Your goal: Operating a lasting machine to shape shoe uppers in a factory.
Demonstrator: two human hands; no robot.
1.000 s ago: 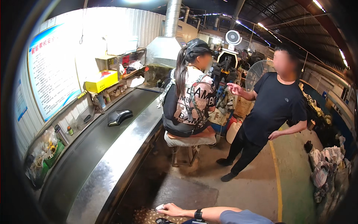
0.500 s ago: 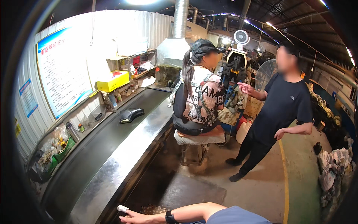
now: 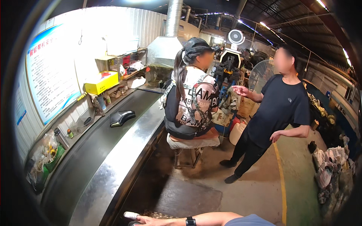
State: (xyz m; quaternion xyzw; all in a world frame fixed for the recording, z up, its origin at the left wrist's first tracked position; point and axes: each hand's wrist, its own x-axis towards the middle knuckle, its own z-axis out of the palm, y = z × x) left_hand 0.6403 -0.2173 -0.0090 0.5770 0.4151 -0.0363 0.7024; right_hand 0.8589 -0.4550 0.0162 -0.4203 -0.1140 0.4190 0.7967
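Note:
My right hand (image 3: 148, 220) reaches in from the lower right at the bottom edge, beside the near end of the long metal bench. A white finger cover (image 3: 131, 215) is on one outstretched digit, held apart from the rest of the hand. Below that digit a dark patch shows; whether the hand touches something there I cannot make out. The lower fingers are partly cut off by the picture's edge. A dark watch (image 3: 190, 221) is on the wrist. My left hand is not in view. On the dark belt (image 3: 88, 147) lies a black glossy curved piece (image 3: 122, 118).
A metal strip (image 3: 109, 169) edges the belt. One person (image 3: 194, 101) sits on a padded stool (image 3: 193, 142); another (image 3: 277, 109) stands facing them, one arm raised. A shelf with a yellow box (image 3: 102, 83), a flask (image 3: 61, 138) and a green bin (image 3: 54, 160) line the wall.
The whole view has shifted a little, so the bench and people appear further left. My right hand is slightly lower and more to the right. The black piece remains on the belt.

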